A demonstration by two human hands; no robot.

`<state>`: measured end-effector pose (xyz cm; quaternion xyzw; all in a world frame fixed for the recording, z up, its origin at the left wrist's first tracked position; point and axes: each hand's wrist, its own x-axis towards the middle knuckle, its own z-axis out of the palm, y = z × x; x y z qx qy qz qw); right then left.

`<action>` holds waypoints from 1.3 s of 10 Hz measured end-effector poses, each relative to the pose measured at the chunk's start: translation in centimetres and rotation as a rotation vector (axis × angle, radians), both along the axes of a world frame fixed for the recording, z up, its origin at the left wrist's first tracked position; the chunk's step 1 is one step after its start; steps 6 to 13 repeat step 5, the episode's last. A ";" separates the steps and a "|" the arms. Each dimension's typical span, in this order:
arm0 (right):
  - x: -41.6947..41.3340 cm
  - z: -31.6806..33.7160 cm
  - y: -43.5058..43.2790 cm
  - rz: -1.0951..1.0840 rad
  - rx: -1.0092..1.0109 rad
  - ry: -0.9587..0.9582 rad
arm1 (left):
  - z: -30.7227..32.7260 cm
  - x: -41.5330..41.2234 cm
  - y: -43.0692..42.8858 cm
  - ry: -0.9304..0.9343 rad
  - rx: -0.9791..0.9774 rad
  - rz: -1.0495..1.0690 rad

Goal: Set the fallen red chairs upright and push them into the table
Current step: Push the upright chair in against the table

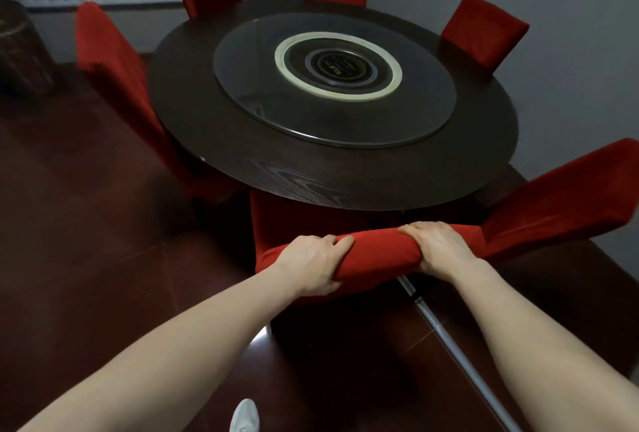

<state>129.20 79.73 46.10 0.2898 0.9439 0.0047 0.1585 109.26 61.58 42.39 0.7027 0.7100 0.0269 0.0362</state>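
Down at the bottom edge, a white shoe (244, 416) pokes in, and two bare forearms reach forward over the dark floor (86, 224). Left hand (313, 264) is clamped on the top rail of the near red chair (377, 253), fingers curled over the front, thumb tucked underneath. Right hand (437, 246) grips the same rail just along from it, fingers wrapped over the fabric. The chair stands upright, its seat already partly under the rim of the round table (242, 155). A pale rod (460, 345) lies on the floor beneath and behind it. Looks like the push-in stage: the lifting seems done here.

Scanning the ring: left chair (114, 68) stands close to the table, three more at the back sit tucked, and at right another red chair (567, 200) leans outward at a tilt. Whether it is fallen or only angled, hard to say.

Next move calls for a straight, even shove from both hands, keeping the legs clear of that rod.
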 end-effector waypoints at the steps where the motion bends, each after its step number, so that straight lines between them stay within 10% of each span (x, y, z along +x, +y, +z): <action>1: 0.2 -0.4 -0.1 -0.026 0.006 0.051 | 0.1 0.0 0.1 -0.006 -0.006 -0.010; 4: -4.6 3.7 -0.9 -0.096 -0.245 -0.346 | 2.8 -2.6 0.0 0.017 -0.100 0.024; 13: -6.5 5.2 -2.2 -0.034 -0.275 -0.339 | 4.7 -4.3 0.1 0.074 -0.063 0.058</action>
